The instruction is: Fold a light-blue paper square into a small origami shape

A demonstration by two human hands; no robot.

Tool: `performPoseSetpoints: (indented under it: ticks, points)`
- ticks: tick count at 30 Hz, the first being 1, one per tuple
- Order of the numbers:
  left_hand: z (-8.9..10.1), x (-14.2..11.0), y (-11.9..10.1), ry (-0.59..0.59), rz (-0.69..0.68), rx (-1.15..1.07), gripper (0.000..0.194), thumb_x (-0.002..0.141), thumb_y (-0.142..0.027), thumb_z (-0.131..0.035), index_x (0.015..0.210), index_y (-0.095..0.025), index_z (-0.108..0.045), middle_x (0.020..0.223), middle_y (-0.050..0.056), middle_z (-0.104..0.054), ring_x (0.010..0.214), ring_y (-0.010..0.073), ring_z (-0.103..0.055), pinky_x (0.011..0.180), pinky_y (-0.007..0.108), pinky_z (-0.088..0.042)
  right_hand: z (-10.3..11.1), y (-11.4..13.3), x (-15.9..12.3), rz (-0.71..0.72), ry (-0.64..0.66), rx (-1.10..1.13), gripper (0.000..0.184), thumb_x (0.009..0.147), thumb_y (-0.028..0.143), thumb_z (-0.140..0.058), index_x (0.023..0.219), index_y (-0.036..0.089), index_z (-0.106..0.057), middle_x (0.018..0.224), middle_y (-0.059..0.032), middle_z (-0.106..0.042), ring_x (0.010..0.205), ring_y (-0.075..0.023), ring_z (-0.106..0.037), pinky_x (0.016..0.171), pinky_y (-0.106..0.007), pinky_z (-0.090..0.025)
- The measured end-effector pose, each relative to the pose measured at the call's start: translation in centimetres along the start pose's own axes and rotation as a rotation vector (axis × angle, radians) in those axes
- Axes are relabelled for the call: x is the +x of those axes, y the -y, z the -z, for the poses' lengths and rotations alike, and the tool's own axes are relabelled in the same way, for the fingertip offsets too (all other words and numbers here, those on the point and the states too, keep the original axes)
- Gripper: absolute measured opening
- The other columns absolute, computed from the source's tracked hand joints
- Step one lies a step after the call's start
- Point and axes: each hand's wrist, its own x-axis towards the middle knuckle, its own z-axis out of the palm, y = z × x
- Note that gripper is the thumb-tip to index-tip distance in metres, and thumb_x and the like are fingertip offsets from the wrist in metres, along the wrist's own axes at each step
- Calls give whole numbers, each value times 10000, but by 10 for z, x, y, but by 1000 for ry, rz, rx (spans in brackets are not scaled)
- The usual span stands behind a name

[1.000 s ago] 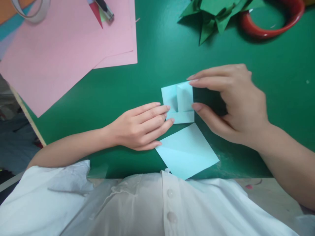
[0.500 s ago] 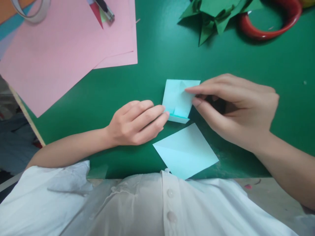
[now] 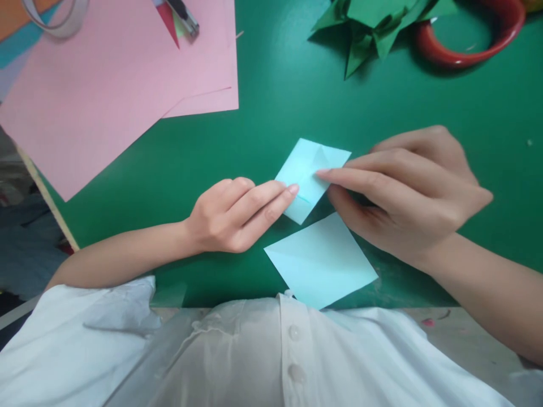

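Note:
A small piece of folded light-blue paper (image 3: pixel 300 164) is held between my two hands, a little above the green table. My left hand (image 3: pixel 240 215) grips its left edge, with the fingertips on top and the thumb hidden. At the right edge my right hand (image 3: pixel 407 192) pinches the paper, index finger on its face and thumb beneath. A pointed flap shows near its upper right edge. Closer to my body, a flat square of light-blue paper (image 3: pixel 324 263) lies at the table's front edge, touched by neither hand.
Large pink sheets (image 3: pixel 114 96) cover the left back of the green table (image 3: pixel 271 85). A tape ring (image 3: pixel 63 25) and a cutter (image 3: pixel 184 17) rest on them. Folded green paper (image 3: pixel 373 28) and a red ring-shaped object (image 3: pixel 456 59) are at the back right.
The folded paper has turned so that a corner points toward me, and its lower flap now lies closed. My right hand has shifted slightly, its thumb going under the paper.

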Motion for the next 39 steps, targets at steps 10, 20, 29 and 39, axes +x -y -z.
performPoseSetpoints:
  ticks: [10, 20, 29, 39]
  points:
    - [2, -2, 1, 22, 45, -166, 151, 880, -131, -658, 1011, -198, -694, 936, 1, -759, 753, 127, -679, 579, 258, -515, -1, -13, -2, 178, 8, 57, 41, 856, 221, -665, 872, 258, -671, 942, 40, -715, 830, -144, -664, 676, -321, -478]
    - [-1, -7, 3, 138, 160, -346, 338, 939, -128, -513, 1252, -209, -612, 1185, 57, -731, 1139, 207, -689, 898, 346, -610, 22, -32, 14, 368, 265, 125, 91, 916, 223, -627, 869, 270, -689, 918, 64, -753, 902, -102, -718, 662, -255, -517]
    - [3, -3, 2, 189, 147, -266, 347, 928, -213, -533, 1260, -147, -608, 1236, 99, -703, 1200, 273, -657, 957, 417, -582, 18, -29, 11, 471, 115, -296, 233, 892, 143, -595, 699, 256, -662, 712, 88, -720, 659, -76, -680, 556, -251, -495]
    - [1, -4, 5, 312, 141, -355, 449, 960, -250, -462, 1388, -122, -511, 1365, 142, -623, 1333, 279, -561, 1088, 452, -500, 26, -23, 22, 599, 274, -12, 266, 945, 145, -548, 771, 273, -703, 916, 91, -760, 811, -63, -718, 619, -191, -573]
